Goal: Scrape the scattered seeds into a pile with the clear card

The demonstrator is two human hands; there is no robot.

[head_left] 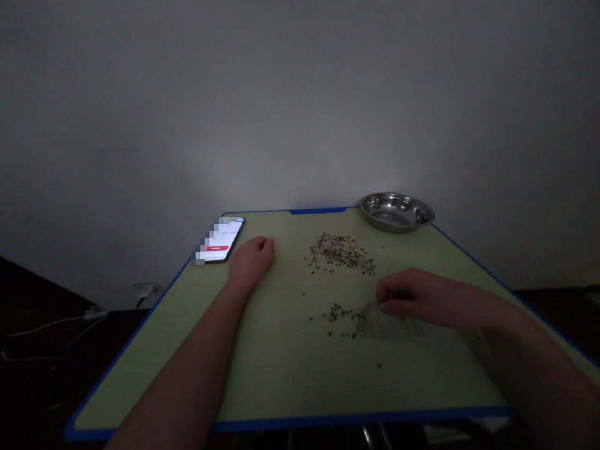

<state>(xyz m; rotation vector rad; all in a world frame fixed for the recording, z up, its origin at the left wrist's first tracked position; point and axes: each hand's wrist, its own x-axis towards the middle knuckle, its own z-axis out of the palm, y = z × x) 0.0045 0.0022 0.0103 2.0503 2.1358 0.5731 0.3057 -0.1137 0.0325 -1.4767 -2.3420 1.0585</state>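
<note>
My left hand [254, 256] rests as a loose fist on the left part of the table, close to the phone, with nothing showing in it. My right hand [407, 292] pinches a clear plastic piece with a curved edge [387, 324] low over the table; its exact kind is hard to make out in the dim light. Left of the plastic piece lies a small scatter of dark seeds [336, 312], some touching its edge. Farther back is a bigger pile [342, 251] of dark seeds mixed with paler grains.
A round steel bowl [397, 212] sits at the table's back right corner. A lit phone [222, 240] lies at the left edge. The pale green table [272, 375] has a blue rim and stands against a grey wall. Cables [91, 315] run along the floor at left.
</note>
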